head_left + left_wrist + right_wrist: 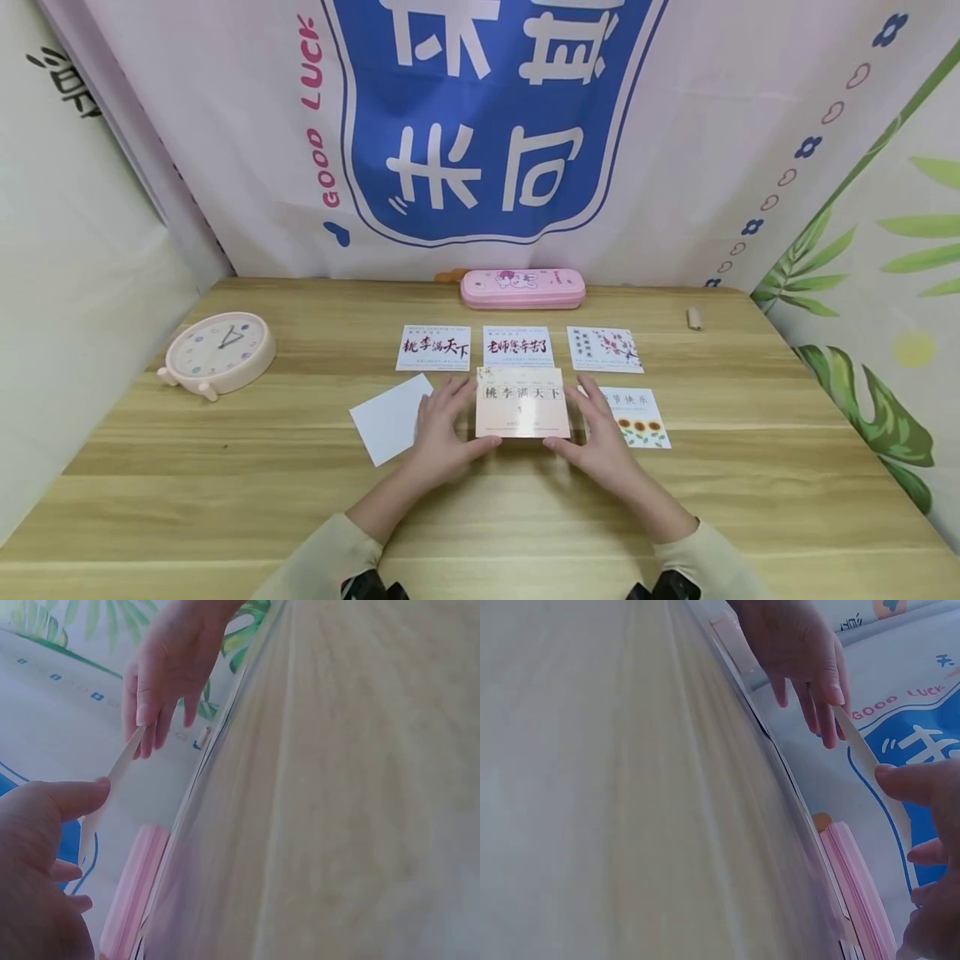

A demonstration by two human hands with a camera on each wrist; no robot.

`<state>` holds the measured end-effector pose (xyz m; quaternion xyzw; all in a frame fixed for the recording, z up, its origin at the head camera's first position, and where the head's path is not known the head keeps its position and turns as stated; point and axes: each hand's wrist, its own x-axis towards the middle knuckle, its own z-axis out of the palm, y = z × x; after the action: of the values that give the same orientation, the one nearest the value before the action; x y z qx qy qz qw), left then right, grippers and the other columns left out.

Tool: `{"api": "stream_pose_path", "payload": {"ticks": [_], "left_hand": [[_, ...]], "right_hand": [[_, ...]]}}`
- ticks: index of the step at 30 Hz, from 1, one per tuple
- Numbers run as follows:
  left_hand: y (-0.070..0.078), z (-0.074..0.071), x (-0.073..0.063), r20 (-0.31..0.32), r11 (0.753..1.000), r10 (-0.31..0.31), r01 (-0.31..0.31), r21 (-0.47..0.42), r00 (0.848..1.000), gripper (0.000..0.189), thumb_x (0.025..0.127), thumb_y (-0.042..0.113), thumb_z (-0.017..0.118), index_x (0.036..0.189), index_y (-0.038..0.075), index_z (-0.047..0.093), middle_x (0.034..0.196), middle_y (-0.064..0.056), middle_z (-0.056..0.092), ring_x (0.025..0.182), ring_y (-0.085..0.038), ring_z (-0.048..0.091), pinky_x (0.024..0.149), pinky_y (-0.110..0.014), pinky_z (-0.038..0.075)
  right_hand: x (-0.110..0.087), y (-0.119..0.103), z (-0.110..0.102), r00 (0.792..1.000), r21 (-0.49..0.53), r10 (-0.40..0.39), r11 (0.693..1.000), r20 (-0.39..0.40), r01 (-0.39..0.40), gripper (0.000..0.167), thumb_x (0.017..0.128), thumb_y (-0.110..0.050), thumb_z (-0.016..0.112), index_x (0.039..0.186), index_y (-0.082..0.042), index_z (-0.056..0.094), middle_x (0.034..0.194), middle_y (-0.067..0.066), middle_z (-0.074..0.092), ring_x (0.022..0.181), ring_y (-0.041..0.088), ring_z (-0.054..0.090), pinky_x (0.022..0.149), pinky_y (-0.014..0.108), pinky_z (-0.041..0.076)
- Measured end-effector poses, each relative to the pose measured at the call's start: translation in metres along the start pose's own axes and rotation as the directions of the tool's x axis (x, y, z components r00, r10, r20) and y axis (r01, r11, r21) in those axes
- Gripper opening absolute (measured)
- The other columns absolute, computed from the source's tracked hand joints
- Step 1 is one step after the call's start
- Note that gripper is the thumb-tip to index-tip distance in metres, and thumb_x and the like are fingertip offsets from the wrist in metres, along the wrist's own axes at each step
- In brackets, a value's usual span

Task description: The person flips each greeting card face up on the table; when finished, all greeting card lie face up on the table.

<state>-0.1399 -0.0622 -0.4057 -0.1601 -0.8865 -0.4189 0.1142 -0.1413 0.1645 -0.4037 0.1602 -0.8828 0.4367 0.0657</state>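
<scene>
Both hands hold a cream card (pixel 522 408) with dark Chinese characters, raised above the tabletop and facing the head camera. My left hand (pixel 442 433) pinches its left edge, thumb at the lower corner. On the opposite edge my right hand (pixel 603 437) pinches it the same way. Both wrist views show the card edge-on, as a thin strip (pixel 114 772) between the hands. Beside the left hand lies a tilted blank white card (pixel 386 419). A sunflower card (pixel 643 418) is partly covered by the right hand.
Behind the held card lie three cards in a row: two with red lettering (pixel 433 348) (pixel 517 345) and one with blossoms (pixel 604 348). A pink pencil case (pixel 522 289) stands at the back edge, a pink clock (pixel 221 354) at left, an eraser-like block (pixel 693 318) at right.
</scene>
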Motion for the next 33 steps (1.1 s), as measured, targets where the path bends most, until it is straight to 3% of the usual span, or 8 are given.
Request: {"api": "stream_pose_path", "payload": {"ticks": [3, 13, 33], "left_hand": [[0.001, 0.003, 0.002, 0.013, 0.999, -0.017, 0.017, 0.048, 1.000, 0.076, 0.062, 0.033, 0.075, 0.124, 0.003, 0.044, 0.132, -0.016, 0.034, 0.124, -0.036, 0.016, 0.093, -0.059, 0.001], [-0.004, 0.011, 0.005, 0.085, 0.988, -0.087, 0.074, 0.139, 0.993, 0.074, 0.063, 0.033, 0.073, 0.124, 0.003, 0.044, 0.134, -0.018, 0.028, 0.125, -0.036, 0.008, 0.092, -0.059, -0.006], [-0.008, 0.021, 0.008, 0.154, 0.951, -0.127, 0.076, 0.300, 0.980, 0.069, 0.065, 0.035, 0.072, 0.121, 0.004, 0.046, 0.132, -0.017, 0.032, 0.124, -0.037, 0.012, 0.090, -0.062, -0.004]], "right_hand": [[0.001, 0.003, -0.001, 1.000, -0.019, 0.002, 1.000, 0.006, -0.002, 0.076, 0.063, -0.022, 0.076, 0.124, 0.006, 0.040, 0.138, 0.020, 0.016, 0.125, 0.035, 0.011, 0.094, 0.054, 0.016], [0.004, 0.014, 0.002, 0.997, -0.108, 0.034, 0.994, 0.064, -0.027, 0.071, 0.065, -0.023, 0.074, 0.122, 0.006, 0.043, 0.136, 0.025, 0.017, 0.124, 0.041, 0.007, 0.095, 0.056, 0.007], [0.009, 0.023, 0.009, 0.992, -0.244, 0.053, 0.970, 0.111, -0.025, 0.069, 0.066, -0.023, 0.073, 0.121, 0.007, 0.043, 0.134, 0.026, 0.021, 0.125, 0.038, 0.010, 0.096, 0.055, 0.001]]}}
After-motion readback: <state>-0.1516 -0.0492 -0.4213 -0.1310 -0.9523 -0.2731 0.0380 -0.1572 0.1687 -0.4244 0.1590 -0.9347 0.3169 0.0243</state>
